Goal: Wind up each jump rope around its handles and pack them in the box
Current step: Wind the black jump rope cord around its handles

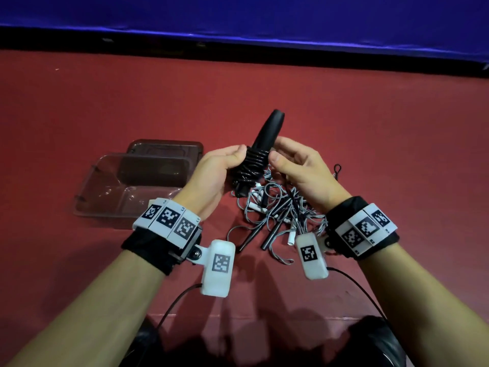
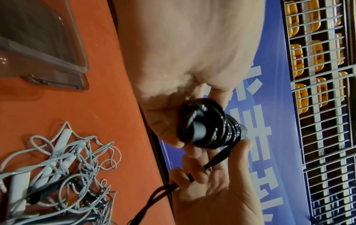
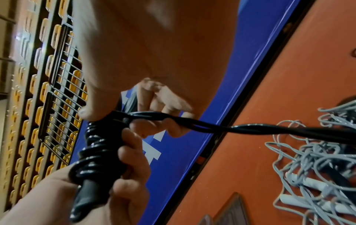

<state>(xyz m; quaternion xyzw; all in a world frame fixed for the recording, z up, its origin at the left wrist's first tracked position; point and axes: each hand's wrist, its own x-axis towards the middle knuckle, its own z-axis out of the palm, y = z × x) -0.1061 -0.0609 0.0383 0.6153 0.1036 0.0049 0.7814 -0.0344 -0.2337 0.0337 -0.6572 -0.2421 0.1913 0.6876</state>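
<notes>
A pair of black jump-rope handles (image 1: pixel 268 131) is held upright above the red table, with glossy black rope coiled (image 1: pixel 254 162) round their lower half. My left hand (image 1: pixel 225 165) grips the handles at the coils (image 2: pixel 210 126). My right hand (image 1: pixel 291 160) pinches the free black rope (image 3: pixel 192 123) right beside the coils, and the rope's doubled tail (image 2: pixel 154 196) runs down toward the table. Below the hands lies a tangled pile of grey ropes (image 1: pixel 280 207) with white and dark handles. The clear plastic box (image 1: pixel 105 192) stands open to the left.
The box's dark lid (image 1: pixel 164 149) lies behind the box. A small black loop (image 1: pixel 337 169) rests on the table right of the pile. A blue banner (image 1: pixel 238 17) borders the table's far edge. Wire shelving with yellow items (image 2: pixel 318 60) stands beyond.
</notes>
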